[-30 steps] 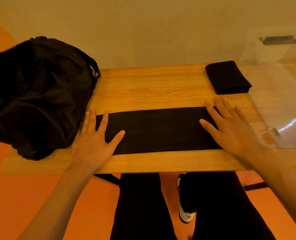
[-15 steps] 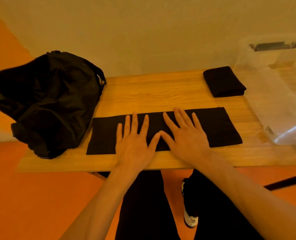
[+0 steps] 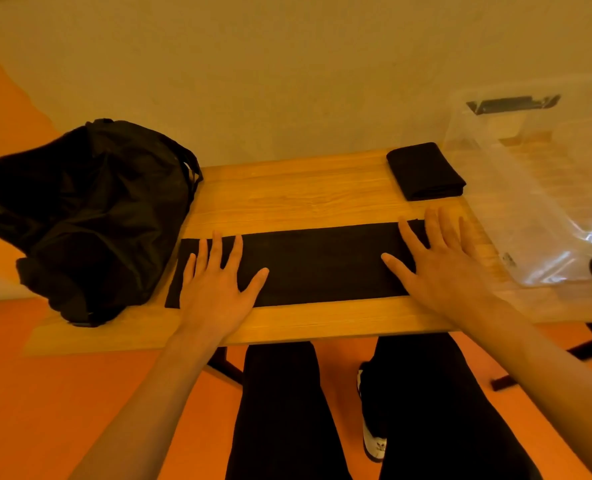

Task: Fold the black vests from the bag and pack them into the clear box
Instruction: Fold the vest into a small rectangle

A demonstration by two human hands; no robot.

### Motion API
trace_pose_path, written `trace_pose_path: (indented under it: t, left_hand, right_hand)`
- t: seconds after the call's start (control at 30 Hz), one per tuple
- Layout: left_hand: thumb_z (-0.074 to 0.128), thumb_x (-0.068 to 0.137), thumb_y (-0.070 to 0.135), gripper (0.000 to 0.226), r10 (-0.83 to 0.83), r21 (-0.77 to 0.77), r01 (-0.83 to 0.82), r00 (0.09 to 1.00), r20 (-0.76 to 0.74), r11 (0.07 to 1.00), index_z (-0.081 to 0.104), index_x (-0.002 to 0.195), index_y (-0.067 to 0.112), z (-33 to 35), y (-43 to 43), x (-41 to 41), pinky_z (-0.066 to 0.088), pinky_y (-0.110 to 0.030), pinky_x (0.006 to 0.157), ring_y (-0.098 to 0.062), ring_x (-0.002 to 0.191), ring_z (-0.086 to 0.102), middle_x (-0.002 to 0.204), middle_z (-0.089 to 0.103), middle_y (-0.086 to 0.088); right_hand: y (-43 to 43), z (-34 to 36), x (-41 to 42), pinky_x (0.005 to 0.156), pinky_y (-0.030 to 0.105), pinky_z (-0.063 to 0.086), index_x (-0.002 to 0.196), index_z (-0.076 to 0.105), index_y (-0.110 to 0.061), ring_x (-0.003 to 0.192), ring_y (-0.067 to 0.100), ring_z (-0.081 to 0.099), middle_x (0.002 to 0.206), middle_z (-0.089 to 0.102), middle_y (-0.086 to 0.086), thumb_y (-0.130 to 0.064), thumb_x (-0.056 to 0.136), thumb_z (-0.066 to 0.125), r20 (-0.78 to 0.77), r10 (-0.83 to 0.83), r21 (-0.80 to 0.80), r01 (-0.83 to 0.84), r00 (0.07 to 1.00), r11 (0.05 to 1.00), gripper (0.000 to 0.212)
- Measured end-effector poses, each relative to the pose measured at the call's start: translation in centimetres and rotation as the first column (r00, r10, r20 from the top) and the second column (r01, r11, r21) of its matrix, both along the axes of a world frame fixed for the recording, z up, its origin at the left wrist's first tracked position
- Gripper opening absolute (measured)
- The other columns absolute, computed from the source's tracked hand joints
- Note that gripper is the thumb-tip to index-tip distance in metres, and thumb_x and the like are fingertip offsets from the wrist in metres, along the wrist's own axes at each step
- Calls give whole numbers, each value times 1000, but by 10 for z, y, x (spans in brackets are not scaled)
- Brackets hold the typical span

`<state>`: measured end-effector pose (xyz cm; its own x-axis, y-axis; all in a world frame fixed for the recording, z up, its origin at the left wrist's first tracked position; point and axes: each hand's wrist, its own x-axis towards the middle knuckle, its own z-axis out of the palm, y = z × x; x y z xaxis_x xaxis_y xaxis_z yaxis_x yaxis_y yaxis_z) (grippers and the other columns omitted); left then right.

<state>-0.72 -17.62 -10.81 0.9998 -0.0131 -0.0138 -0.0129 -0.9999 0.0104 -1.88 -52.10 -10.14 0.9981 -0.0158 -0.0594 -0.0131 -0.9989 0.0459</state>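
Note:
A black vest (image 3: pixel 318 265), folded into a long flat strip, lies across the wooden table (image 3: pixel 287 195) near its front edge. My left hand (image 3: pixel 218 285) presses flat on the strip's left end, fingers spread. Flat on the right end rests my right hand (image 3: pixel 440 261), its fingers reaching past the cloth's edge. A second black vest (image 3: pixel 426 171), folded into a small square, sits at the back right of the table. The black bag (image 3: pixel 86 209) slumps over the table's left end. The clear box (image 3: pixel 544 188) stands at the right.
The clear box has a dark handle clip (image 3: pixel 512 103) on its far wall. A pale wall rises just behind the table. My black-trousered legs (image 3: pixel 280 410) and a shoe (image 3: pixel 374 441) show below the table's front edge, over an orange floor.
Both hands have slid apart from the middle of the strip to its two ends, smoothing it flat. A second ago they were also at the ends.

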Motion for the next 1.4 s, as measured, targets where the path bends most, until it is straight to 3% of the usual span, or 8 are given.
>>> trace_pose_path:
  t: [0.13, 0.23, 0.4, 0.63, 0.83, 0.97, 1.13, 1.4]
  left_hand:
    - [-1, 91, 79, 90, 109, -21, -107, 983, 146, 994, 10, 163, 25, 7, -26, -22, 1, -49, 127, -34, 157, -4, 169, 4, -18]
    - [-2, 90, 82, 91, 187, -49, -187, 982, -16, 981, -10, 162, 27, 2, -48, -26, -9, -52, 125, -41, 153, -18, 166, -15, -24]
    - [6, 86, 85, 95, 269, -30, -273, 959, -88, 962, -14, 161, 29, -7, -45, -11, -7, -58, 123, -46, 151, -20, 164, -19, -29]
    - [1, 81, 88, 94, 44, 8, -43, 994, -104, 999, -13, 160, 37, 0, -35, 35, -5, -54, 125, -40, 153, -18, 166, -17, -23]
    - [0, 77, 88, 93, -166, 0, 168, 974, -156, 986, -9, 159, 44, 12, -45, 98, -4, -52, 126, -34, 155, -16, 168, -14, -16]
    - [5, 88, 83, 89, -4, -24, 3, 999, -42, 1000, 2, 162, 35, 25, -59, 94, -10, -58, 122, -39, 155, -11, 167, -4, -24]
    - [11, 87, 87, 91, 185, -84, -196, 975, -124, 977, -11, 160, 36, 8, -89, 77, -13, -67, 118, -50, 149, -23, 163, -20, -29]
    - [11, 84, 89, 93, 106, -44, -110, 991, -83, 993, -10, 160, 40, -6, -88, 102, -9, -61, 122, -48, 150, -21, 164, -19, -26]
  right_hand:
    - [19, 14, 4, 125, 48, -8, 160, -5, -33, 154, 24, -17, 168, -6, 10, -77, 90, -6, 103, 210, 48, -215, 972, 975, 82]
    - [18, 11, 16, 125, 43, -10, 157, -11, -42, 153, 17, -20, 168, -13, 2, -81, 86, -9, -1, 363, 60, -362, 932, 930, 81]
    - [11, -3, 11, 126, 42, -7, 154, -14, -47, 152, 14, -22, 168, -17, -3, -80, 83, -13, -52, 297, 125, -288, 954, 949, 79]
    - [28, -7, -22, 126, 48, -4, 158, -14, -39, 154, 24, -18, 168, -16, 8, -76, 84, -15, -35, 60, 159, -54, 998, 986, 82]
    - [56, 7, -44, 123, 49, -13, 156, -24, -26, 149, 33, -30, 161, -30, 21, -80, 87, 0, -195, -95, 170, 129, 976, 977, 91]
    - [35, 23, -21, 125, 47, -10, 155, -25, -34, 150, 27, -29, 164, -25, 14, -85, 85, -2, -61, 160, 182, -146, 985, 972, 90]
    - [4, 15, 18, 124, 43, -13, 153, -18, -51, 148, 13, -34, 165, -26, -2, -81, 94, 9, -158, 619, 84, -614, 769, 785, 72]
    - [22, 6, -3, 126, 44, -7, 152, -21, -51, 149, 14, -32, 166, -25, -3, -87, 85, -7, -114, 490, 120, -478, 864, 870, 78]
